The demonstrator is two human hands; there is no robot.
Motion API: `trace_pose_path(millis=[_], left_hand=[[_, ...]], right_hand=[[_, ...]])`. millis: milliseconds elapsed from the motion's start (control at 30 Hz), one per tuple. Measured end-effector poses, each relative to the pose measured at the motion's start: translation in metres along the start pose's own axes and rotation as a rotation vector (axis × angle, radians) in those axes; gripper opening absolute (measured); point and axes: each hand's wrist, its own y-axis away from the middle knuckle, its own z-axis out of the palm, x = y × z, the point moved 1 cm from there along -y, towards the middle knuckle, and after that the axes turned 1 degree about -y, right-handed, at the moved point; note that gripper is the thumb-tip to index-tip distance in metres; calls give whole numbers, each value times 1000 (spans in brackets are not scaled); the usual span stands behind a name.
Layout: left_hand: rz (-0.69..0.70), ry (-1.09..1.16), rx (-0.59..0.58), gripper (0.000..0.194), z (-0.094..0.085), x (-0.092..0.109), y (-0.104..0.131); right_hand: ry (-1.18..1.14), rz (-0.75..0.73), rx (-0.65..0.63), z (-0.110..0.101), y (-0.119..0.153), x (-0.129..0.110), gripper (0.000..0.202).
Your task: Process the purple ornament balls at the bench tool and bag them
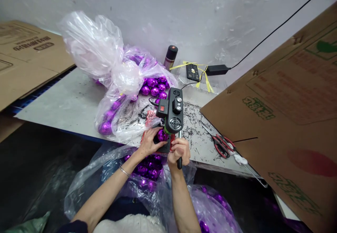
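Observation:
A small black bench machine [175, 110] with a red switch stands near the front edge of the table. Beneath its head sits a shiny purple ball [162, 135], and my left hand [150, 141] holds it from the left between thumb and fingers. My right hand [180, 151] is wrapped round the machine's lever [179, 163], just right of the ball. Behind and left of the machine, more purple balls [154, 91] spill from a clear plastic bag [126, 75]. Another open bag of purple balls [147, 170] lies below my hands, by my lap.
Red-handled scissors [222, 145] lie at the right, beside a large cardboard box [284, 113]. Black scraps litter the table [65, 99]. A dark can [171, 55], a black adapter [217, 70] and yellow strips stand or lie near the wall. Flattened cardboard [31, 57] is at the left.

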Motion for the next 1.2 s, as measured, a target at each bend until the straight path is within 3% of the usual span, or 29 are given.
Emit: trace_pose_path(millis=[500, 1100, 1200], left_hand=[[34, 33, 31, 55, 0, 1, -2], [-17, 23, -10, 60, 2, -2, -4], [-17, 39, -17, 60, 1, -1, -8]], right_hand=[[4, -5, 19, 3, 4, 4, 39], [-7, -59, 0, 5, 10, 10, 41], [-11, -42, 3, 3, 1, 3, 41]])
